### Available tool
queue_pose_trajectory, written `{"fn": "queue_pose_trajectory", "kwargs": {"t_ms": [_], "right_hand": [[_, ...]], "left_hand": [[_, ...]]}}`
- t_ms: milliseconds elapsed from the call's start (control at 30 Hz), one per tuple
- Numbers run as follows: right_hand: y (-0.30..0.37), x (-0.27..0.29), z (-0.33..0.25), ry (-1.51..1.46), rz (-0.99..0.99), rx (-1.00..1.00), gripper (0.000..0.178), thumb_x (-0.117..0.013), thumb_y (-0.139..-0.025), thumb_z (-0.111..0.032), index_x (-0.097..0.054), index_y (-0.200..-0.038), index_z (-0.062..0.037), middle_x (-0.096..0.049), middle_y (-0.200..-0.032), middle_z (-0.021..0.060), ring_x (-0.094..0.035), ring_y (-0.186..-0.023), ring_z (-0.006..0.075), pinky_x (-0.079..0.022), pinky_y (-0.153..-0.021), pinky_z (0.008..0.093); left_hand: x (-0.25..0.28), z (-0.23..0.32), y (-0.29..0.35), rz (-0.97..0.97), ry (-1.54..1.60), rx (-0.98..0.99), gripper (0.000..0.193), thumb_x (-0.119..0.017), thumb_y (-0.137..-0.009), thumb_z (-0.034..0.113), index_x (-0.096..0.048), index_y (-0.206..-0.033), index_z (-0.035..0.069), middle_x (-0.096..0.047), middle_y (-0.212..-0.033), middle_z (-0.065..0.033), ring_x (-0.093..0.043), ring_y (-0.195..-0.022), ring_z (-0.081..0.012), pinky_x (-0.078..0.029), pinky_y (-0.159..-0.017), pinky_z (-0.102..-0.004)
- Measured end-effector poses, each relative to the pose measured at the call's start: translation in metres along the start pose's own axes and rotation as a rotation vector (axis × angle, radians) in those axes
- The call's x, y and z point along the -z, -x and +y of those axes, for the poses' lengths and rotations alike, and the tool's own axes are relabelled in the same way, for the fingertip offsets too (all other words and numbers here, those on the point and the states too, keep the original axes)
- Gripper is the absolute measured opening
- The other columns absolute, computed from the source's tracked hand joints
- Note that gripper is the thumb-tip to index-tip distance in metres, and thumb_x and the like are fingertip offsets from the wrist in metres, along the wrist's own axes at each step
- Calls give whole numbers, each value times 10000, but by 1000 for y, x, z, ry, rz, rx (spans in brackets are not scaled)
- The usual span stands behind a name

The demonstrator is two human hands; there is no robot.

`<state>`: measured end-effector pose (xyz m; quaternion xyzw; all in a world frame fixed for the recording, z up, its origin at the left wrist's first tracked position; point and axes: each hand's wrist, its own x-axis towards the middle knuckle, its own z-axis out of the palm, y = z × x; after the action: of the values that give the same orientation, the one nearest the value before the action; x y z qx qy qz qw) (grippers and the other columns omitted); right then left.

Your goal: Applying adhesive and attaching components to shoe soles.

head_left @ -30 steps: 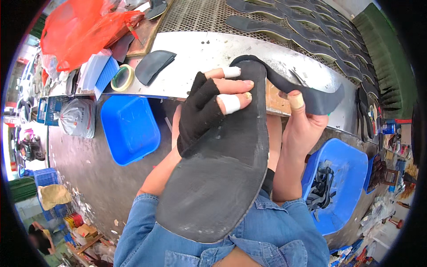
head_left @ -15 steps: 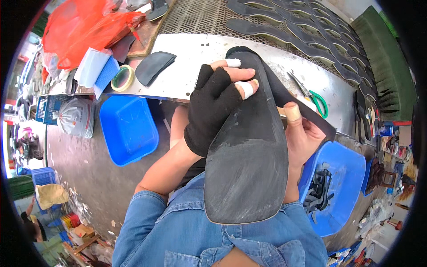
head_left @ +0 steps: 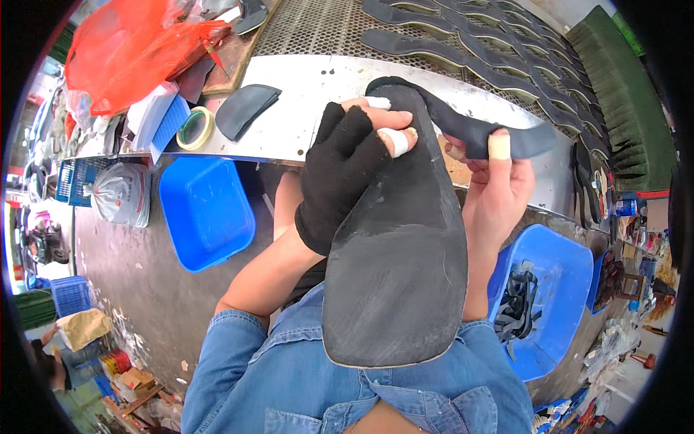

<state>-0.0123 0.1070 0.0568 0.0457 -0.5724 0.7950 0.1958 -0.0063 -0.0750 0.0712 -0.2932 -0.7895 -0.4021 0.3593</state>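
A long black sole-shaped piece [head_left: 396, 289], probably a shoe insole, points away from me with its broad end near my chest. My left hand [head_left: 345, 170], in a black fingerless glove with white tape on some fingers, grips its narrower far part. The thumb lies hidden underneath. From the insole's far tip a black strip [head_left: 450, 119] runs off to the right. My right hand [head_left: 500, 181], bare with tape on its thumb, pinches this strip and holds it away from the insole's right edge.
Rows of black insoles [head_left: 463, 61] lie on a perforated board. A tape roll [head_left: 195, 129] and black cut pieces [head_left: 246, 111] rest on the white bench. A blue tub [head_left: 208, 213] stands left; another blue tub [head_left: 553, 318] with black scraps is at right. A red bag [head_left: 123, 54] lies far left.
My right hand has lifted the strip outward and to the right, away from the insole's edge. The green-handled scissors are now hidden. My left hand keeps its grip.
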Motion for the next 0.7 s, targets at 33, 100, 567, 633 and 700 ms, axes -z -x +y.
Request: {"fn": "queue_pose_trajectory", "kwargs": {"t_ms": [33, 100, 567, 633, 700], "right_hand": [[4, -2, -2, 1, -2, -2, 207, -555, -928, -168, -562, -997, 27, -658, -896, 122, -663, -810, 203, -498, -690, 246], [11, -7, -8, 87, -24, 103, 223, -552, -930, -159, -560, -1032, 39, -659, -893, 126, -661, -829, 208, -493, -681, 241], [29, -1, -24, 213, -92, 160, 282, -704, -777, 9, -631, -1039, 84, -668, -958, 141, -623, -869, 154, -479, -783, 251], [32, 1, -21, 220, -83, 169, 287, -695, -785, 0, -629, -1053, 80, -668, -964, 140, -626, -872, 161, -479, -783, 255], [32, -2, -19, 193, -129, 205, 284, -688, -798, -22, -625, -1049, 93, -666, -971, 146, -626, -869, 169, -478, -791, 262]], "left_hand": [[0, 1, 0, -14, 3, 7, 314, -698, -642, 36, -627, -943, 93, -619, -995, -73, -546, -903, -290, -450, -796, -353], [-1, 3, -3, -9, 1, -1, 321, -701, -639, 36, -625, -946, 94, -619, -993, -73, -548, -897, -289, -455, -788, -353], [-7, -7, -5, 58, 17, 37, 270, -664, -662, 52, -610, -923, 93, -617, -955, -81, -550, -875, -271, -458, -741, -327], [-10, -9, -5, 48, 18, 77, 253, -647, -678, 53, -606, -923, 97, -616, -954, -76, -550, -867, -264, -455, -736, -328], [-10, -9, -5, 52, 6, 90, 256, -645, -678, 53, -605, -926, 98, -617, -953, -74, -549, -864, -264, -453, -733, -329]]}}
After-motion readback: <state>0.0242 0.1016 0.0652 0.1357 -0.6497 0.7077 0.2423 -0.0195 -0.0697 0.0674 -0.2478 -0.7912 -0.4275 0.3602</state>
